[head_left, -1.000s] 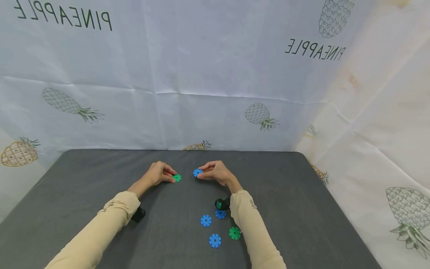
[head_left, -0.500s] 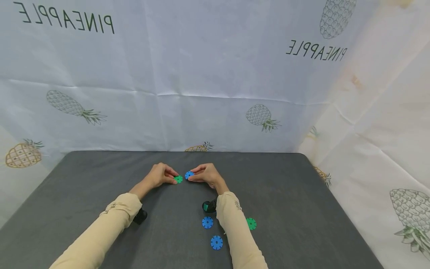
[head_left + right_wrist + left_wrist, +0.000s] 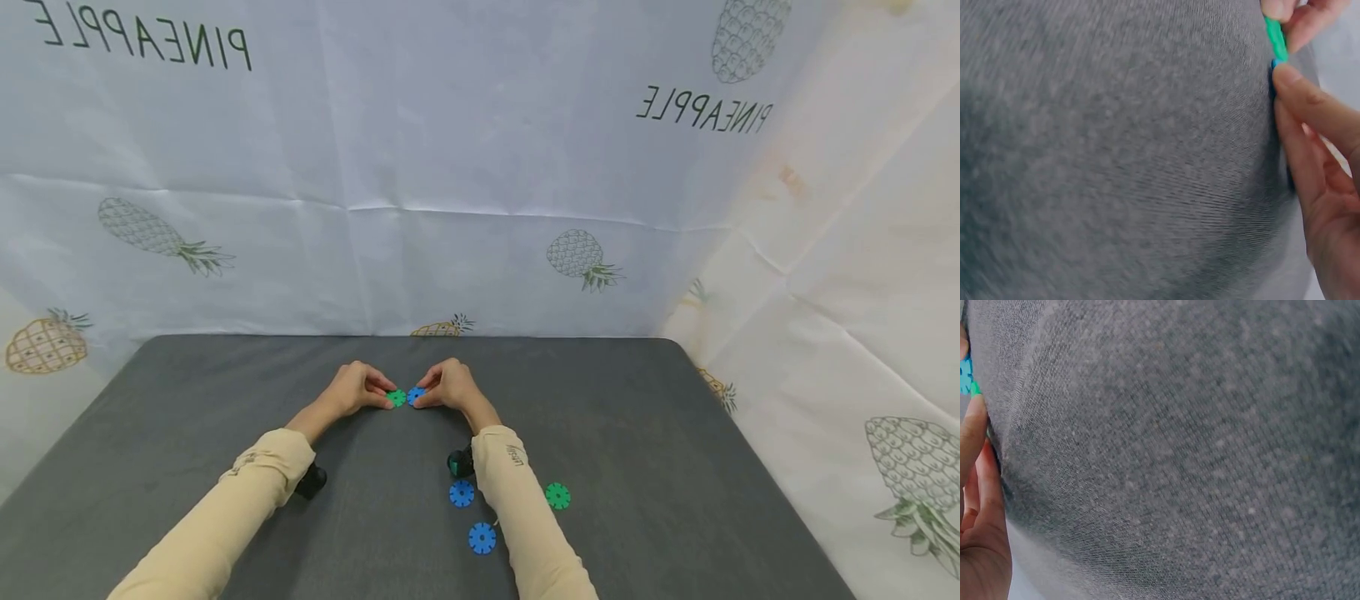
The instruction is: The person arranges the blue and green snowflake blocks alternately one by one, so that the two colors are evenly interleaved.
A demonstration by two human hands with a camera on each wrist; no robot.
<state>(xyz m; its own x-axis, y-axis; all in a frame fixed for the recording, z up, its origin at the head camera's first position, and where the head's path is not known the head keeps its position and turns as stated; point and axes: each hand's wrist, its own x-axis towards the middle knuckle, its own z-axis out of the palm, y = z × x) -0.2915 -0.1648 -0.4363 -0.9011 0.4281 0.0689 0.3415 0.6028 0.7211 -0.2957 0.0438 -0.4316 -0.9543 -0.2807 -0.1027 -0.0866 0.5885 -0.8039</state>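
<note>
Near the far side of the table, my left hand (image 3: 351, 390) pinches a small green notched disc (image 3: 397, 398) between thumb and fingers. Facing it, my right hand (image 3: 454, 388) pinches a blue notched disc (image 3: 416, 396) by its right side. The two discs meet edge to edge or nearly so; whether their slots interlock I cannot tell. In the right wrist view the green disc (image 3: 1276, 39) appears almost edge-on, and just a bit of the blue disc (image 3: 1275, 63) shows at my thumb tip. The left wrist view catches the blue disc (image 3: 965, 377) at its left border.
Two more blue notched discs (image 3: 461, 493) (image 3: 482, 538) lie left of my right forearm. Another green disc (image 3: 557, 496) lies to its right. All rest on the dark grey cloth-covered table (image 3: 660, 467). A pineapple-print curtain (image 3: 450, 167) hangs behind and at the right.
My right hand has moved left, bringing the blue disc up to the green one. The left hand has stayed nearly still. A blue disc on the table is now hidden by my right arm.
</note>
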